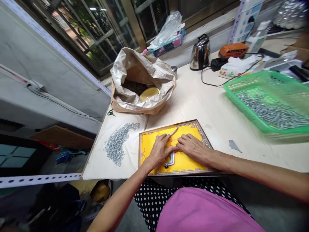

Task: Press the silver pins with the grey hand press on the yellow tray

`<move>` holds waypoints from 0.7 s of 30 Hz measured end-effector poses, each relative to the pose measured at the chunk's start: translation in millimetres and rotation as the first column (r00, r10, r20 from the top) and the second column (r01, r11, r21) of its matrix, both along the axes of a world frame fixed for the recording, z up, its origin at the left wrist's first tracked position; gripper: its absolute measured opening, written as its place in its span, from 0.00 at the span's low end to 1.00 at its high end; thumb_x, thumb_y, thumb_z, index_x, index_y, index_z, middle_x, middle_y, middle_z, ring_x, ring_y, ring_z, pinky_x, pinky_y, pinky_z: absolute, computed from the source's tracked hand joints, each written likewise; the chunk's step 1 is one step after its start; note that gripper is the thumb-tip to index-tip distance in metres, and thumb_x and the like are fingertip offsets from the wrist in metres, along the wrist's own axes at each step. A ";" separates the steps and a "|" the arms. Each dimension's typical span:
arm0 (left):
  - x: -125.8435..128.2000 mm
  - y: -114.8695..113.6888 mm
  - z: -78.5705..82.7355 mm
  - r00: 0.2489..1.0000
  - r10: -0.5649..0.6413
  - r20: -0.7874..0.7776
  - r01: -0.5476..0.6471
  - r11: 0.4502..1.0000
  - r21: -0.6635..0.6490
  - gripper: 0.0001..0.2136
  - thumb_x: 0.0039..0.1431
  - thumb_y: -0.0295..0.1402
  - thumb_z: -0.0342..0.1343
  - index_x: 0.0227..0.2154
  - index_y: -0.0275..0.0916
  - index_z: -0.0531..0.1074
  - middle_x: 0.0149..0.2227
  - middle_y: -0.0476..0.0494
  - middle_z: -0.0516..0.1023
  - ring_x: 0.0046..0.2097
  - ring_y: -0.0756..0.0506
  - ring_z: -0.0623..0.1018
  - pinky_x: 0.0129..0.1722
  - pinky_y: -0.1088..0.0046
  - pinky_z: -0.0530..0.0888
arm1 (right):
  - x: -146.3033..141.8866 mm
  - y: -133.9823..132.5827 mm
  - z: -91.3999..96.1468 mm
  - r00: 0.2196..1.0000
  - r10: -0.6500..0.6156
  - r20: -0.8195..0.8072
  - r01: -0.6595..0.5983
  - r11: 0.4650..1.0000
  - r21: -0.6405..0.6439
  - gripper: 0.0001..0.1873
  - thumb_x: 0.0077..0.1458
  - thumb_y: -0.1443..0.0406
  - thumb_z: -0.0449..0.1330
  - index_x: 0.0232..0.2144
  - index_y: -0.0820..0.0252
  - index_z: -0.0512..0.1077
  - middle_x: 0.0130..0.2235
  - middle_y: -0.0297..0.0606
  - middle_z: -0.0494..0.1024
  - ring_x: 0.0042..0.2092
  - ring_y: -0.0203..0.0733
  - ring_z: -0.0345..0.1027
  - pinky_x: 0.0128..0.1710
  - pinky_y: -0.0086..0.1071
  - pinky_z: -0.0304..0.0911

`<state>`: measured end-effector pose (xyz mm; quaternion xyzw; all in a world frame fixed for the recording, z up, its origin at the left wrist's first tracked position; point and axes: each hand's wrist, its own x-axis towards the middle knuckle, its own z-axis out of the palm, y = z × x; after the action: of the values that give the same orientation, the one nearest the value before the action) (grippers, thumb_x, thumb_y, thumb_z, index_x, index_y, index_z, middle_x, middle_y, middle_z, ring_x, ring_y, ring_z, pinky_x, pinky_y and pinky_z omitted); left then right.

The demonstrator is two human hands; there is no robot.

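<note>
A shallow tray with a yellow bottom (184, 161) and dark rim lies at the table's front edge. On it is a grey metal tool (172, 159), with a square frame, a small black end and a curved arm, partly hidden under my fingers. My left hand (158, 149) is closed over the tool's middle, thumb pointing right. My right hand (193, 149) has its fingers bent together, the fingertips meeting my left thumb; whatever they pinch is too small to make out. Small metal pieces line the tray's edges. A heap of small silvery screw-like pieces (118, 143) lies left of the tray.
Behind the tray stands an open sack (145, 108) with dark contents and a yellow bowl (150, 93). At right, a green basket (243, 111) holds many silvery pieces. Small scissors (111, 112), a steel kettle (200, 53), an orange box (233, 50) and a grey scrap (234, 146) are also on the table.
</note>
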<state>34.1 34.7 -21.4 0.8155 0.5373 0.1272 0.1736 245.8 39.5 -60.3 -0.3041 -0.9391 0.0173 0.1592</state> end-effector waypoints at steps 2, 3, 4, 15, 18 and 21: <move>-19.4 6.5 6.5 0.991 0.122 0.045 -0.125 0.990 0.060 0.15 0.64 0.36 0.58 0.52 0.37 0.75 0.54 0.35 0.76 0.56 0.39 0.74 0.58 0.59 0.69 | 0.7 -4.9 1.3 0.999 0.009 -0.043 -0.010 0.999 -0.035 0.09 0.63 0.74 0.52 0.35 0.58 0.68 0.36 0.38 0.73 0.38 0.44 0.63 0.40 0.38 0.54; -32.2 10.6 10.8 0.976 0.212 0.054 -0.216 0.971 0.097 0.12 0.66 0.34 0.56 0.49 0.37 0.76 0.51 0.36 0.77 0.55 0.40 0.75 0.57 0.61 0.70 | 2.1 -7.5 3.7 0.997 0.007 -0.075 -0.012 0.998 -0.063 0.10 0.64 0.75 0.50 0.34 0.57 0.66 0.35 0.37 0.72 0.36 0.43 0.63 0.40 0.38 0.54; -46.5 14.9 15.1 0.950 0.308 0.055 -0.312 0.941 0.131 0.11 0.66 0.32 0.54 0.47 0.37 0.77 0.48 0.37 0.79 0.52 0.41 0.76 0.55 0.62 0.71 | 4.2 -10.2 6.8 0.994 0.003 -0.106 -0.013 0.996 -0.094 0.11 0.64 0.75 0.49 0.34 0.57 0.65 0.34 0.35 0.72 0.35 0.42 0.62 0.39 0.37 0.54; -139.8 64.2 12.9 0.842 0.479 -0.249 -0.433 0.875 0.218 0.12 0.65 0.28 0.50 0.42 0.37 0.80 0.42 0.38 0.79 0.49 0.39 0.73 0.50 0.62 0.70 | 38.6 -32.8 -21.5 0.976 -0.164 -0.145 0.125 0.962 -0.244 0.13 0.61 0.70 0.46 0.38 0.48 0.67 0.35 0.37 0.75 0.36 0.47 0.70 0.43 0.43 0.61; -134.9 80.0 7.1 0.834 0.441 -0.332 -0.394 0.897 0.201 0.11 0.64 0.28 0.51 0.39 0.37 0.80 0.42 0.36 0.79 0.50 0.38 0.73 0.49 0.63 0.70 | 38.0 -33.4 -26.3 0.975 -0.196 -0.109 0.161 0.949 -0.270 0.11 0.62 0.69 0.47 0.35 0.48 0.67 0.32 0.36 0.74 0.33 0.47 0.68 0.42 0.42 0.61; -132.6 91.4 2.7 0.813 0.436 -0.386 -0.398 0.900 0.179 0.12 0.63 0.27 0.50 0.36 0.35 0.80 0.43 0.33 0.79 0.51 0.37 0.73 0.48 0.64 0.70 | 34.7 -36.0 -16.7 0.977 -0.185 -0.103 0.154 0.954 -0.258 0.12 0.64 0.70 0.45 0.35 0.51 0.66 0.32 0.35 0.73 0.33 0.44 0.67 0.41 0.41 0.59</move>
<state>-98.5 126.2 -18.7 0.6926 0.7211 0.0089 -0.0141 280.5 3.5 -77.0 -0.3995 -0.8879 0.1404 0.1797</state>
